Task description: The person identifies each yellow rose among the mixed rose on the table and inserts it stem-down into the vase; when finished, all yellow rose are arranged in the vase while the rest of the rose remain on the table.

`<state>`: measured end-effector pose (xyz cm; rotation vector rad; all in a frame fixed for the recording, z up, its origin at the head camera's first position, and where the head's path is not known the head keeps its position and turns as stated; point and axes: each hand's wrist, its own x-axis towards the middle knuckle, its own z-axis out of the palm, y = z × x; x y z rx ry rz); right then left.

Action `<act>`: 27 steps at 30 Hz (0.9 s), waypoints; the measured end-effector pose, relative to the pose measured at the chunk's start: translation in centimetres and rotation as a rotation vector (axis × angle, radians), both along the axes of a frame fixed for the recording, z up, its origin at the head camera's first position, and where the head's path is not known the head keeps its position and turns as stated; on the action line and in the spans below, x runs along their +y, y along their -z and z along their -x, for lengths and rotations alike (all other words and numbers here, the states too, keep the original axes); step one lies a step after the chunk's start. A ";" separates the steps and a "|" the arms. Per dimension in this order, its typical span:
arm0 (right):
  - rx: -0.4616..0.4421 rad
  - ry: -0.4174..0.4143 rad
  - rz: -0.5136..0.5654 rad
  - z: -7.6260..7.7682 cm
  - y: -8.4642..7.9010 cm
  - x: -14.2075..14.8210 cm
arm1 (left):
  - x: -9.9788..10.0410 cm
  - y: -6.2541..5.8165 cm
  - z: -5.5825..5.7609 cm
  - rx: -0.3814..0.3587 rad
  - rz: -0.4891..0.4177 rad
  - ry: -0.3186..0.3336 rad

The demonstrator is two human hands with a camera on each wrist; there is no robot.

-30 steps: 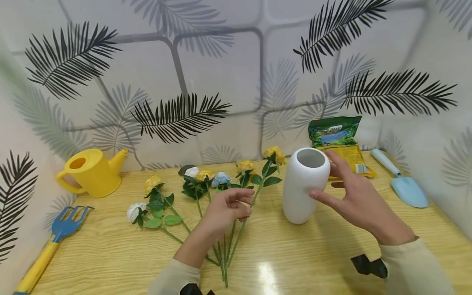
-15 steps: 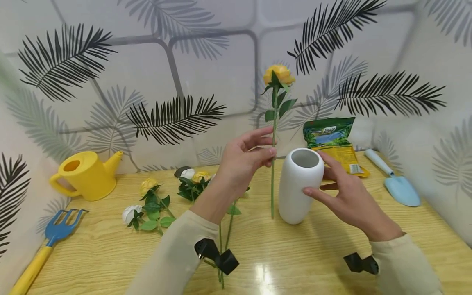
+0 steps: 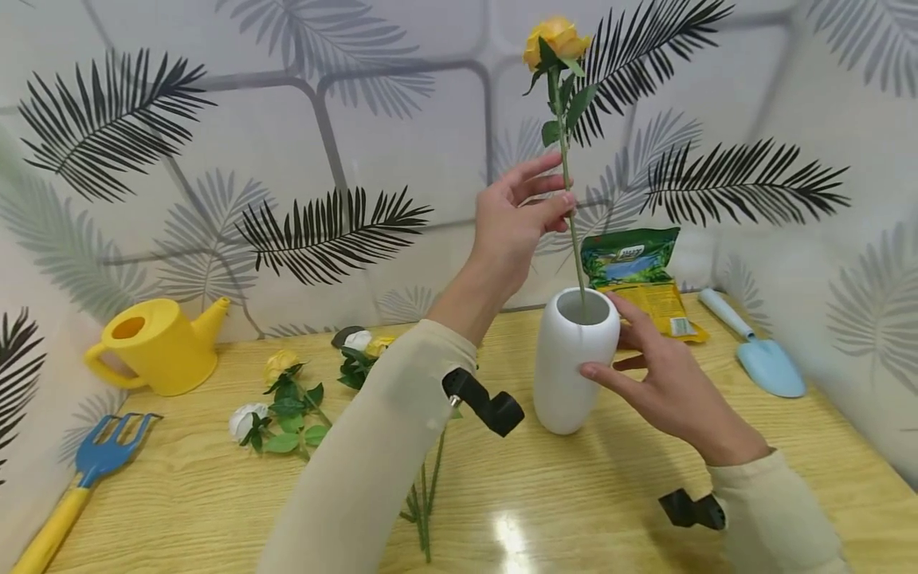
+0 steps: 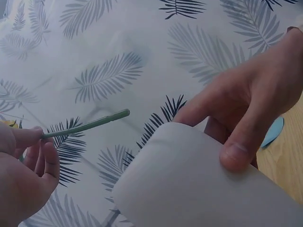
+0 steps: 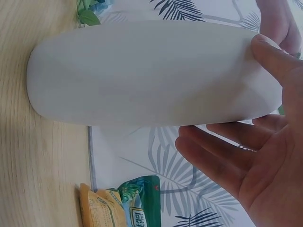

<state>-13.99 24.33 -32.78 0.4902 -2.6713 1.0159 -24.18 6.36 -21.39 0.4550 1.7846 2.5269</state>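
My left hand pinches the green stem of a yellow rose between thumb and fingers, bloom upward. The stem's lower end overlaps the mouth of the white vase in the head view. In the left wrist view that stem end shows in the air, apart from the vase. My right hand grips the upright vase near its top, thumb on the front and fingers round the far side. More roses lie on the table, among them a white rose and a yellow rose, partly behind my left sleeve.
A yellow watering can and a blue hand fork are at the left of the wooden table. Behind the vase leans a green and yellow packet. At the right lies a light-blue trowel.
My left hand has lifted the yellow rose off the table, raised it upright and brought it right, over the vase. The right hand has closed in from beside the vase to hold it.
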 end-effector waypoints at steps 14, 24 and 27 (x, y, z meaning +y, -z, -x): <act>0.026 0.006 -0.023 0.0 0.1 -0.2 | 0.3 3.4 1.1 -0.002 -0.031 -0.001; 0.008 0.008 -0.014 0.0 -0.1 -0.2 | 0.6 3.4 1.1 0.044 0.027 -0.008; 0.008 0.010 -0.014 0.0 0.0 -0.1 | 0.5 4.1 1.1 0.040 0.005 0.001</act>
